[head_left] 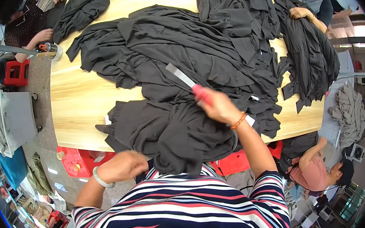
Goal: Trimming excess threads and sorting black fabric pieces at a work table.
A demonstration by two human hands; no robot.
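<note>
My right hand is wrapped around the red handle of a tool with a flat, straight metal blade; its exact kind is unclear. The blade points up and left over a large heap of dark grey garments. Nearer to me, a bunched dark garment lies at the table's front edge and hangs down against my striped shirt. My left hand is just off that edge, left of the hanging cloth, fingers curled in. Whether something is pinched in them is hidden.
The wooden table carries more dark garments at its far side. Co-workers sit at the far left, far right and right; one hand rests on dark cloth. Red stools stand below the front edge. A white wheeled bin is at left.
</note>
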